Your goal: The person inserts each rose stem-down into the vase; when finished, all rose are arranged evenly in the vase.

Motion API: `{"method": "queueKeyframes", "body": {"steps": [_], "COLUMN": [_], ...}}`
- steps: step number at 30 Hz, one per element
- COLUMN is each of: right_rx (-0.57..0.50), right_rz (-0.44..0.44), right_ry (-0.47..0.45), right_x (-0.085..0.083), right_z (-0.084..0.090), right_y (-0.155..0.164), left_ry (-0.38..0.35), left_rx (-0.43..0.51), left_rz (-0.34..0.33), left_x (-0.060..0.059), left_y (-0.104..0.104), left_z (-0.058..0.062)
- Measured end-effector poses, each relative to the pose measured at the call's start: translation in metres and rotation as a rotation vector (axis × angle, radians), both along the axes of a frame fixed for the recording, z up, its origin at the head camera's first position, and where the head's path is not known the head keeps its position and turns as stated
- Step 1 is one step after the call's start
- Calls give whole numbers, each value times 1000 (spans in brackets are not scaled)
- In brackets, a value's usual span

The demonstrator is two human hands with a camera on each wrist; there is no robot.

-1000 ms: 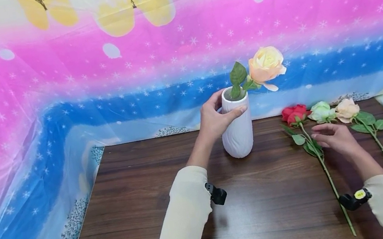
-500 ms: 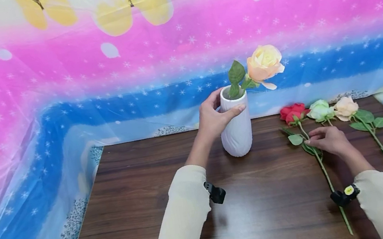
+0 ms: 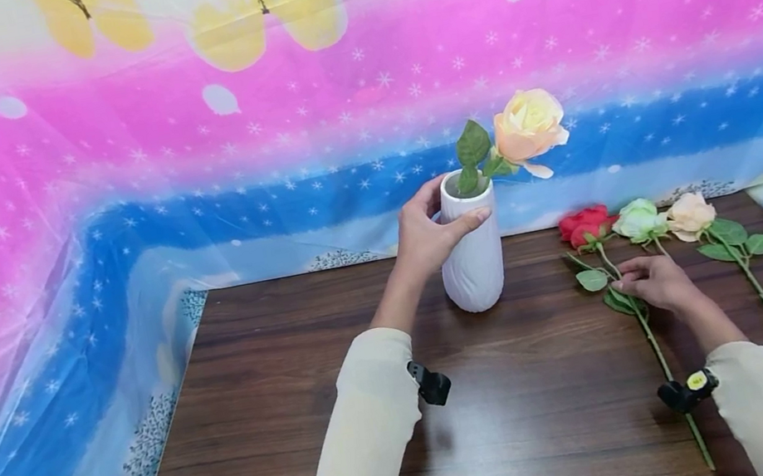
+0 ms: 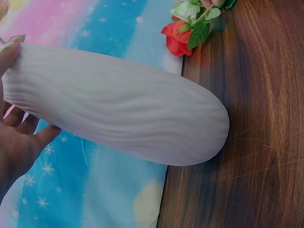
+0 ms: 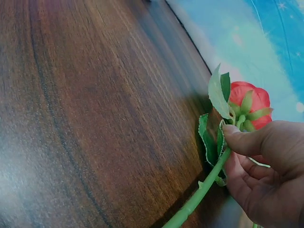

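Observation:
A white vase (image 3: pixel 473 269) with a wavy, ribbed surface stands upright near the table's back edge. My left hand (image 3: pixel 422 235) grips it just below the rim, thumb across the front. Out of its mouth lean a peach-yellow rose (image 3: pixel 530 130) and green leaves. On the right, my right hand (image 3: pixel 657 283) pinches the stem of a red rose (image 3: pixel 586 226) close to its leaves. The right wrist view shows thumb and fingers on that green stem (image 5: pixel 197 194), below the red bloom (image 5: pixel 251 102). In the left wrist view the vase (image 4: pixel 118 104) fills the middle.
Beside the red rose lie a pale green rose (image 3: pixel 639 220) and a cream rose (image 3: pixel 691 217) whose long stem runs toward the front right. The brown wooden table (image 3: pixel 291 421) ends at a patterned pink and blue cloth (image 3: pixel 303 133) behind.
My right hand has moved left onto the red rose's stem and now pinches it; the stem's lower end has shifted slightly. My left hand stays on the vase.

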State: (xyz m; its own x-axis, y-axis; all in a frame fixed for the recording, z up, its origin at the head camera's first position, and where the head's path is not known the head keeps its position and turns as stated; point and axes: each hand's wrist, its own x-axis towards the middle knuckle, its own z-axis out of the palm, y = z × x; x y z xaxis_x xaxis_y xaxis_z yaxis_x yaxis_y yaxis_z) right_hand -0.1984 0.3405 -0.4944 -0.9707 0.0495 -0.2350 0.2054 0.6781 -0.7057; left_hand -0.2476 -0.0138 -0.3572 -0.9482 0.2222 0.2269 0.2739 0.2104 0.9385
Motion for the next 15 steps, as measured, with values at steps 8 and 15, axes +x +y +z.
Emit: {"method": "queueKeyframes", "body": {"steps": [8, 15], "right_rx": [-71, -71], "right_rz": [0, -51], "right_ry": [-44, -30], "right_x": [1, 2], "right_z": [1, -1], "right_y": [2, 1], "left_ry": [0, 9], "left_rx": [5, 18], "left_rz": [1, -5], "left_x": [0, 0], "left_y": [0, 0], "left_z": [0, 0]}}
